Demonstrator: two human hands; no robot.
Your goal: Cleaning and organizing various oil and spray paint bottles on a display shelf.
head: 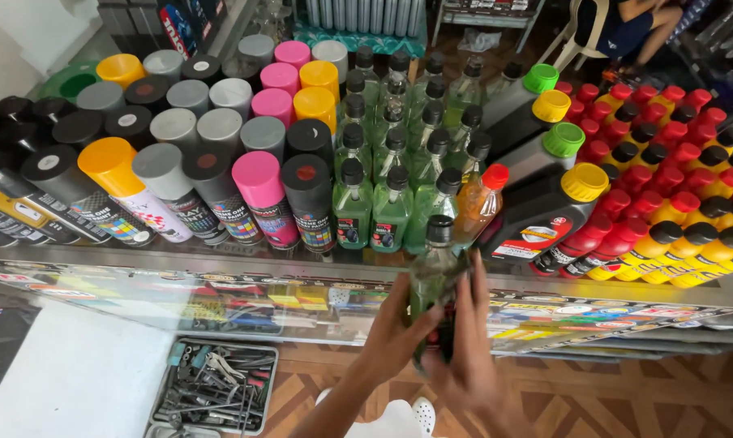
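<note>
Both my hands hold one clear green bottle with a black cap (pixel 435 268) upright at the front edge of a glass counter (pixel 139 276). My left hand (pixel 395 332) wraps its left side. My right hand (pixel 468 349) grips its right side and lower part. Just behind it stand rows of matching green bottles (pixel 391 162) with black caps, and an orange bottle with a red cap (pixel 482 199) stands right next to the held one.
Spray cans with coloured caps (pixel 180 146) fill the counter's left. Black jugs with green and yellow caps (pixel 545 186) and many red and yellow bottles (pixel 666 178) fill the right. A tray of tools (pixel 216 389) lies on the floor below. A person sits at the back (pixel 634 24).
</note>
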